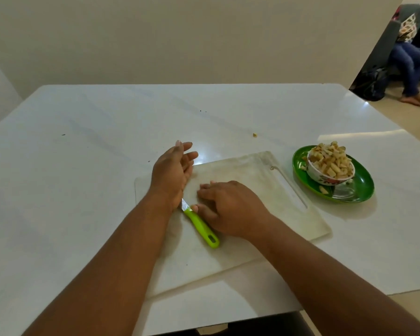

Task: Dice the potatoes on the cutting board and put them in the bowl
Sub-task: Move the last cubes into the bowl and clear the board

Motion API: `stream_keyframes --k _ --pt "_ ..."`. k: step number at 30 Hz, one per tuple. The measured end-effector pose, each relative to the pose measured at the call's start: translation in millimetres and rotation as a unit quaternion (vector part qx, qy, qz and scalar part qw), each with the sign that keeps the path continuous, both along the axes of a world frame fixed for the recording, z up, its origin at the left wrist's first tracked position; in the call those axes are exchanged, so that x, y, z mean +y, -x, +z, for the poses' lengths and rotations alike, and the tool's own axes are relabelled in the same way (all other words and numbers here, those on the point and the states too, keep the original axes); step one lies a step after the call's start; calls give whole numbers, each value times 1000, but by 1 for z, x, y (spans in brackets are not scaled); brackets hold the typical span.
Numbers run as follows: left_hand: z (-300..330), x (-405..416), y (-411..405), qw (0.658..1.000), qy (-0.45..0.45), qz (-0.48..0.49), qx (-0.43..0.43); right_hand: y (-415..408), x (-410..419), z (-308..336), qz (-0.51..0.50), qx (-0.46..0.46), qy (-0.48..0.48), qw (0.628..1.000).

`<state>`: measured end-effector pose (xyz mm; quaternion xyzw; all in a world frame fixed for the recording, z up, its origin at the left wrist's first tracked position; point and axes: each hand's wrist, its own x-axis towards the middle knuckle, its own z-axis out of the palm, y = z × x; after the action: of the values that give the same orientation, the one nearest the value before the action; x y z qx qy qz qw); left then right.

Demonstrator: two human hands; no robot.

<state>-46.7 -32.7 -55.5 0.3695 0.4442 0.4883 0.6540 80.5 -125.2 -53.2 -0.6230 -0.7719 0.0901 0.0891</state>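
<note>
Forearms nearest lens, both reaching in over table (83, 141). Largest first: white table, glossy, wide. Then board (252, 170), pale plastic, stiff, light, slot handle at rt end; no potato visible on it. Then green plate (359, 187) rt of board, well apart from hands, carrying bowl (325, 177). Bowl heaped w/ diced potato (330, 158), piled above rim; few cubes spilled on plate, one stray bit on table beyond board. Left hand (172, 170) edge-on at board's left end, fingers straight, holding nothing. Right hand (230, 204) flat, palm down on board, fingers relaxed, gripping nothing; thumb touching knife (200, 226) near blade base. Knife flat on board, green handle toward camera, blade mostly hidden under left wrist.

Judgement: dicing prob. done. Cubes small, wet, starchy, likely slippery; best scooped betw. cupped palms, not pinched. Bowl overfull, top-heavy; lift by plate rim, both hands.
</note>
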Motion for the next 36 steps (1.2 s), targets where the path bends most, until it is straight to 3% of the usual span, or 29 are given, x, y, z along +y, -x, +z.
stream_keyframes --k 3,5,8,11,14,18,24,26,30,34,36 --pt "-3 0 2 1000 -21 -19 2 -4 -9 1 -54 20 -69 996" --pt "-6 -2 -1 995 -65 -38 62 -1 -8 0 -40 49 -83 995" --pt "-10 -10 -7 957 -187 -73 208 0 -6 -5 34 34 -35 998" --pt "-14 -15 -11 917 -266 -121 273 -26 -11 -3 -10 26 -51 998" --pt "-15 -15 -12 918 -266 -133 262 -43 -3 -3 -82 65 -100 990" --pt "-12 -10 -10 962 -191 -119 152 -19 27 -8 30 56 -46 997" --pt "-19 -5 -7 965 -171 -122 157 -37 -2 -9 58 -28 -42 997" --pt "-19 -6 -9 955 -193 -129 182 -54 -15 0 35 -3 -39 999" --pt "-19 -13 -10 934 -243 -189 179 -77 -34 16 -94 137 -73 983" --pt "-20 -17 -11 917 -268 -233 179 -74 -46 17 -202 -15 24 979" --pt "-21 -15 -11 918 -263 -238 177 -62 -47 12 -229 -15 58 971"
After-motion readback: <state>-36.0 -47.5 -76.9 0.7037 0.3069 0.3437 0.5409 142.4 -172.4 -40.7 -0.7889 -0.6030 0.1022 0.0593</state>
